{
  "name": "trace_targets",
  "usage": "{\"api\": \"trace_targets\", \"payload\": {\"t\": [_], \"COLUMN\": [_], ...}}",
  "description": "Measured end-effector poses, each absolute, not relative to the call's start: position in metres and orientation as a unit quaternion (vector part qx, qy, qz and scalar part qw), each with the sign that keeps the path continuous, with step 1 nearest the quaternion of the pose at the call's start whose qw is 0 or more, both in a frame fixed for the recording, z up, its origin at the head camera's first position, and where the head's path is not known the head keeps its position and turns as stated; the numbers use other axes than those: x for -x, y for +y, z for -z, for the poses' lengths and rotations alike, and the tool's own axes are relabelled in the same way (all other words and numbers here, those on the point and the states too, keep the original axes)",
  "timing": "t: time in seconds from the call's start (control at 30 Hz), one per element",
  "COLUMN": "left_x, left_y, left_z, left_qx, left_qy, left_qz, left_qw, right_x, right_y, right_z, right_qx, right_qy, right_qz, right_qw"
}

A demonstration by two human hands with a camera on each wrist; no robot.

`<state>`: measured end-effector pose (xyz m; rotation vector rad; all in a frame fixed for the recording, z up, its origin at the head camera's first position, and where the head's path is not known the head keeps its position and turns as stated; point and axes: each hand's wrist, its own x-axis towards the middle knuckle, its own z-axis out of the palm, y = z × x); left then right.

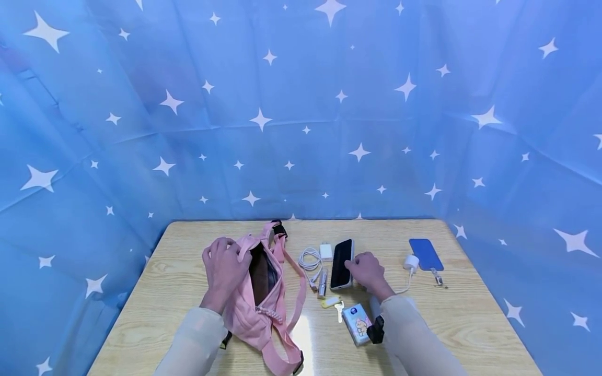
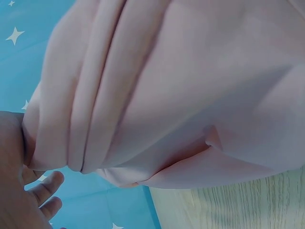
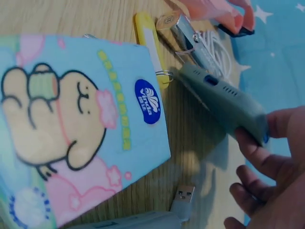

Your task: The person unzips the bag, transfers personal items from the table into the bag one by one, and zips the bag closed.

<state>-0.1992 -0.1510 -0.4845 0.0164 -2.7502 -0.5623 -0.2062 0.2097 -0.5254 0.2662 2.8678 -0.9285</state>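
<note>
head view shows right fingers [image 1: 361, 262] pinching the phone [image 1: 340, 266], long axis pointing away, and left fingers [image 1: 229, 250] gripping the bag [image 1: 245, 319].

- The person's left forearm [image 1: 192, 339] and right forearm [image 1: 418, 334] reach forward, well apart.
- The left hand [image 1: 224, 267] grips, its back uppermost and fingers bent.
- The right hand [image 1: 369, 271] pinches with its thumb, other fingers loosely bent.
</note>
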Motion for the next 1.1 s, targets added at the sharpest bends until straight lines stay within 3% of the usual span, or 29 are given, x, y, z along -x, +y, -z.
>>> {"api": "trace_targets", "payload": {"t": [0.43,1.1], "left_x": [0.201,0.201], "left_y": [-0.151,-0.142], "left_z": [0.483,0.483], "left_qx": [-0.004,-0.008], "left_qy": [-0.964,-0.966], "left_qz": [0.201,0.199], "left_qw": [0.173,0.162], "right_x": [0.211,0.196], "right_y": [0.192,0.126], "right_z": [0.505,0.484], "right_qx": [-0.099,-0.091], "right_qy": [0.880,0.797], "right_qz": [0.462,0.586], "right_qw": [0.042,0.117]}}
